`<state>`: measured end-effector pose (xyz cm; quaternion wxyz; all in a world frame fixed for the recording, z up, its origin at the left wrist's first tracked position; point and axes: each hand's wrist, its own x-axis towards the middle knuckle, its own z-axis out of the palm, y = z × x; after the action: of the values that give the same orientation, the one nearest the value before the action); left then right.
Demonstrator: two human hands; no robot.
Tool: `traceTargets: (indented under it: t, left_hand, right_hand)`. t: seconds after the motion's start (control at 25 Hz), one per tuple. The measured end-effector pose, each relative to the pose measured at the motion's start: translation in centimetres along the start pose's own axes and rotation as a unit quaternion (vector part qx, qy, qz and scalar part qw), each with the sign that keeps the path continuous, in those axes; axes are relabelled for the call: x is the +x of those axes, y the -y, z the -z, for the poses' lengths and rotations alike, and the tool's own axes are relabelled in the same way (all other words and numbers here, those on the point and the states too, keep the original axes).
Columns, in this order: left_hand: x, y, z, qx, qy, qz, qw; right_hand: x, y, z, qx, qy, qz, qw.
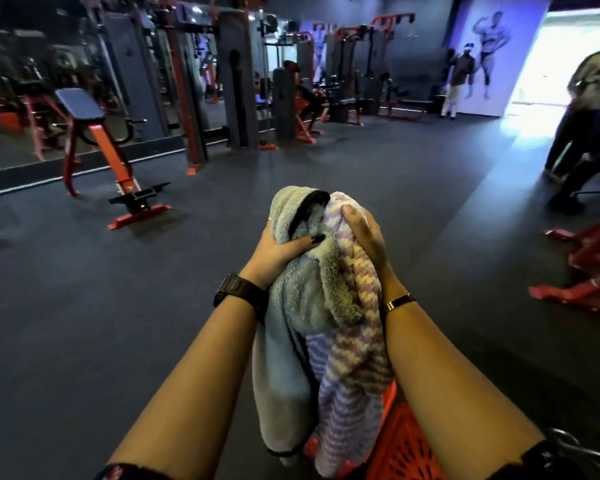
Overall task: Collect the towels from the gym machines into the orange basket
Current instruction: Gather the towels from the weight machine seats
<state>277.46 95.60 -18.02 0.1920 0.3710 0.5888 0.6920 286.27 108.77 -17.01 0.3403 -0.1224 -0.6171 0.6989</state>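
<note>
We hold two towels bunched together. Our left hand [278,251] curls round the grey towel [291,323], thumb across it, and our right hand [364,237] clasps the striped towel [354,358] alongside. Both hang from the grip, ends over the orange basket [406,445] below.

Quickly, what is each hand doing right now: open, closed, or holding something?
Left hand: closed, gripping the grey towel.
Right hand: closed, gripping the striped towel.
</note>
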Motion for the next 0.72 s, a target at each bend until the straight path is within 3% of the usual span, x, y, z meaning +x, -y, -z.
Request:
traceTargets:
  t: [0.24, 0.52, 0.72]
  left_hand:
    - [8.4, 3.5, -2.8, -0.026, 0.008, -0.010, 1.000]
    - [17.2, 9.4, -4.3, -0.056, 0.072, 0.035, 0.995]
    - [23.3, 14.8, -4.7, -0.071, 0.119, 0.075, 0.987]
  right_hand:
    - [6.5, -0.8, 4.1, -0.037, -0.083, 0.017, 0.996]
    - [13.2, -4.8, 7.8, -0.102, -0.161, 0.002, 0.982]
    - [17.5, -9.3, 9.7, -0.083, -0.215, 0.003, 0.973]
